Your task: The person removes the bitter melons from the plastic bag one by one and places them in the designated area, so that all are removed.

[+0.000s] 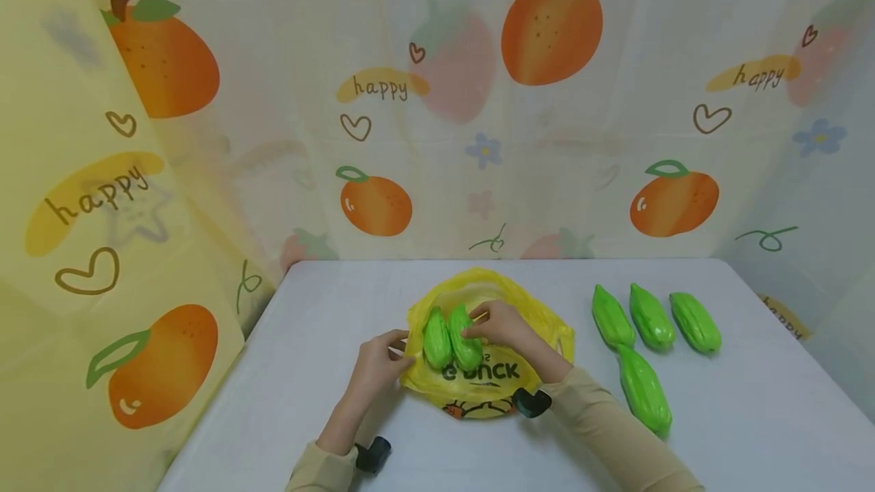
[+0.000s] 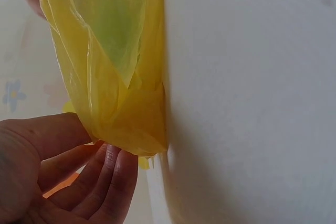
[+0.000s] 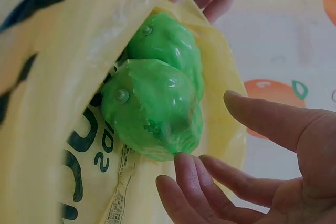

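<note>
A yellow plastic bag [image 1: 431, 386] with black lettering lies on the table with its mouth open. Inside it sit two glossy green bumpy gourds side by side, the left gourd [image 1: 436, 339] and the right gourd [image 1: 467, 351]. My left hand [image 1: 379, 359] pinches the bag's left edge between thumb and fingers. In the left wrist view the bag's gathered edge [image 2: 131, 137] covers part of those fingertips. My right hand [image 1: 502, 323] is over the bag's mouth, thumb and fingers spread apart. Its fingertips [image 3: 186, 169] are right at the nearer gourd [image 3: 149, 108].
Several more green gourds rest on the right of the white table [image 1: 328, 294]: a back-left gourd [image 1: 611, 316], a middle gourd [image 1: 651, 317], a right gourd [image 1: 696, 323] and a front gourd [image 1: 645, 393] near the right sleeve. A fruit-printed curtain [image 1: 444, 150] hangs behind the table.
</note>
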A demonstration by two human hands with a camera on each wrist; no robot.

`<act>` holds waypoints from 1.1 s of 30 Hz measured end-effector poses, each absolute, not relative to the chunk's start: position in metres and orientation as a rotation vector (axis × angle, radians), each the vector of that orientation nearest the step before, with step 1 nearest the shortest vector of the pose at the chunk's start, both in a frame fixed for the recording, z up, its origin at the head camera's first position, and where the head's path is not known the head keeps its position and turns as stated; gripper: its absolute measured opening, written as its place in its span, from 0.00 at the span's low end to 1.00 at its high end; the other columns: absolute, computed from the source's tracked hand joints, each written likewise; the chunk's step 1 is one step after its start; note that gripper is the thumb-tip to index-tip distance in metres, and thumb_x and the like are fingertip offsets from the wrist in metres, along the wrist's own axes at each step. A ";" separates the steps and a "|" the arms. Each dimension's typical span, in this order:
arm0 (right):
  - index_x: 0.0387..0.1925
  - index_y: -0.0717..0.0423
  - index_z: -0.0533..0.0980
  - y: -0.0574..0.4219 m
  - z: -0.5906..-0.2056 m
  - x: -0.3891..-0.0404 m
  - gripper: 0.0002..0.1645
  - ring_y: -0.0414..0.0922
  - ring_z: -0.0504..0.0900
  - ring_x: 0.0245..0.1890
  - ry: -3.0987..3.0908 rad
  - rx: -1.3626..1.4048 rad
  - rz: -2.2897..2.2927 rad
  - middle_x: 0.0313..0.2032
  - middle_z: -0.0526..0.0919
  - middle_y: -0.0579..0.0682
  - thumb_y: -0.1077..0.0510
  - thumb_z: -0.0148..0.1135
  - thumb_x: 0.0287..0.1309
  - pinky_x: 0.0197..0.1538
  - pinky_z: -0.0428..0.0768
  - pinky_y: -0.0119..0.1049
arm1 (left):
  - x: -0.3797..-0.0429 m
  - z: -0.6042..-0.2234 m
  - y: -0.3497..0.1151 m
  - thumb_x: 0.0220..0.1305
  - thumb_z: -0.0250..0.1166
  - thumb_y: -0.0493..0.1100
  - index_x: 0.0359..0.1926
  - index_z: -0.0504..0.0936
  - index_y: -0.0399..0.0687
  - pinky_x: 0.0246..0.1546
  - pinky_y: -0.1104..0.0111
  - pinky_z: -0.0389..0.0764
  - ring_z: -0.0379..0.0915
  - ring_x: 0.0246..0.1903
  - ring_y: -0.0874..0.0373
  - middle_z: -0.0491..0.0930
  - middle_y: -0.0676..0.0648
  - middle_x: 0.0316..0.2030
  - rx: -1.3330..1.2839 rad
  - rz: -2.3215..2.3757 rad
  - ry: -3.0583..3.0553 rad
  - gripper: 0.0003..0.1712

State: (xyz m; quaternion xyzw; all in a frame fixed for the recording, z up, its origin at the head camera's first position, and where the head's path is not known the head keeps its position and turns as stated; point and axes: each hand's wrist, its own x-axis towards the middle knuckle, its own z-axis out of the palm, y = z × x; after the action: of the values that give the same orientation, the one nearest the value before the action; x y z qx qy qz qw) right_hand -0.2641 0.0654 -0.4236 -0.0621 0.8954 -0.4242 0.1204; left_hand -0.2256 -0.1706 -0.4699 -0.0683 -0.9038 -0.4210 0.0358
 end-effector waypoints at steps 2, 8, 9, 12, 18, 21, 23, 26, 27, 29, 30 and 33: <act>0.51 0.64 0.76 0.065 -0.424 -0.266 0.30 0.50 0.83 0.35 2.624 -0.179 -1.227 0.40 0.84 0.57 0.54 0.72 0.48 0.36 0.83 0.40 | -0.226 -0.470 -0.171 0.51 0.71 0.35 0.51 0.80 0.39 0.28 0.68 0.82 0.81 0.30 0.55 0.83 0.41 0.37 -0.216 -1.297 -2.773 0.23; 0.52 0.64 0.75 0.063 -0.427 -0.269 0.32 0.47 0.82 0.35 2.662 -0.188 -1.178 0.43 0.82 0.57 0.53 0.73 0.46 0.33 0.82 0.38 | -0.226 -0.470 -0.171 0.51 0.71 0.35 0.51 0.80 0.39 0.29 0.68 0.82 0.81 0.30 0.56 0.83 0.42 0.37 -0.212 -1.298 -2.769 0.23; 0.52 0.65 0.75 0.062 -0.428 -0.269 0.33 0.47 0.81 0.35 2.665 -0.184 -1.171 0.43 0.82 0.57 0.53 0.74 0.46 0.32 0.82 0.37 | -0.226 -0.470 -0.171 0.51 0.71 0.35 0.51 0.80 0.39 0.29 0.68 0.82 0.81 0.30 0.56 0.83 0.42 0.37 -0.212 -1.297 -2.769 0.23; 0.52 0.65 0.75 0.060 -0.430 -0.270 0.34 0.47 0.81 0.37 2.669 -0.170 -1.160 0.44 0.81 0.58 0.52 0.74 0.45 0.32 0.81 0.36 | -0.227 -0.470 -0.171 0.51 0.71 0.35 0.51 0.80 0.39 0.29 0.68 0.82 0.81 0.30 0.56 0.83 0.42 0.37 -0.210 -1.291 -2.773 0.23; 0.54 0.65 0.73 0.055 -0.431 -0.271 0.36 0.49 0.81 0.37 2.656 -0.154 -1.148 0.47 0.79 0.60 0.52 0.75 0.45 0.34 0.83 0.39 | -0.227 -0.469 -0.171 0.51 0.71 0.35 0.51 0.80 0.40 0.28 0.69 0.82 0.80 0.30 0.56 0.83 0.42 0.37 -0.196 -1.296 -2.779 0.23; 0.55 0.64 0.72 0.054 -0.432 -0.271 0.37 0.49 0.81 0.36 2.652 -0.147 -1.133 0.46 0.79 0.60 0.52 0.75 0.45 0.33 0.83 0.39 | -0.226 -0.469 -0.171 0.51 0.71 0.35 0.51 0.80 0.40 0.28 0.68 0.82 0.80 0.30 0.56 0.83 0.42 0.37 -0.199 -1.305 -2.775 0.23; 0.56 0.63 0.72 0.054 -0.432 -0.270 0.38 0.49 0.81 0.36 2.651 -0.142 -1.120 0.46 0.79 0.59 0.51 0.75 0.44 0.33 0.83 0.40 | -0.226 -0.470 -0.171 0.51 0.71 0.35 0.51 0.80 0.40 0.28 0.68 0.82 0.81 0.30 0.56 0.83 0.42 0.37 -0.199 -1.307 -2.773 0.23; 0.56 0.62 0.71 0.053 -0.431 -0.269 0.40 0.49 0.80 0.38 2.650 -0.131 -1.102 0.45 0.79 0.58 0.50 0.76 0.43 0.33 0.83 0.40 | -0.226 -0.470 -0.171 0.51 0.71 0.35 0.50 0.81 0.40 0.28 0.68 0.82 0.81 0.30 0.56 0.83 0.42 0.37 -0.202 -1.311 -2.767 0.23; 0.57 0.62 0.71 0.053 -0.431 -0.268 0.40 0.49 0.80 0.39 2.650 -0.129 -1.097 0.46 0.79 0.58 0.50 0.76 0.43 0.33 0.83 0.41 | -0.226 -0.470 -0.171 0.51 0.71 0.35 0.50 0.81 0.40 0.28 0.68 0.82 0.81 0.30 0.56 0.83 0.42 0.37 -0.202 -1.311 -2.765 0.22; 0.57 0.61 0.70 0.053 -0.431 -0.268 0.41 0.50 0.80 0.40 2.642 -0.125 -1.098 0.46 0.78 0.59 0.49 0.76 0.43 0.33 0.83 0.41 | -0.226 -0.471 -0.171 0.51 0.71 0.35 0.50 0.81 0.40 0.28 0.68 0.82 0.81 0.30 0.55 0.83 0.42 0.37 -0.203 -1.310 -2.765 0.23; 0.57 0.61 0.70 0.054 -0.431 -0.268 0.41 0.50 0.80 0.41 2.635 -0.118 -1.104 0.47 0.78 0.59 0.49 0.76 0.43 0.33 0.83 0.42 | -0.226 -0.471 -0.171 0.51 0.71 0.35 0.50 0.81 0.40 0.28 0.68 0.82 0.81 0.30 0.55 0.83 0.42 0.37 -0.204 -1.312 -2.765 0.23; 0.58 0.62 0.69 0.054 -0.433 -0.268 0.42 0.52 0.80 0.42 2.610 -0.101 -1.133 0.48 0.77 0.60 0.50 0.76 0.42 0.32 0.84 0.42 | -0.226 -0.471 -0.170 0.51 0.71 0.35 0.51 0.80 0.40 0.28 0.68 0.82 0.81 0.30 0.56 0.83 0.42 0.37 -0.199 -1.309 -2.770 0.23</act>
State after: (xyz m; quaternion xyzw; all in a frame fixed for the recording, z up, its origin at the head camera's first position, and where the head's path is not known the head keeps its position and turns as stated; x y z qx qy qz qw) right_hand -0.2684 0.0543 -0.4333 -0.0350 0.9068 -0.3937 0.1467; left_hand -0.2258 -0.1704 -0.4706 -0.0647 -0.9017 -0.4259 0.0356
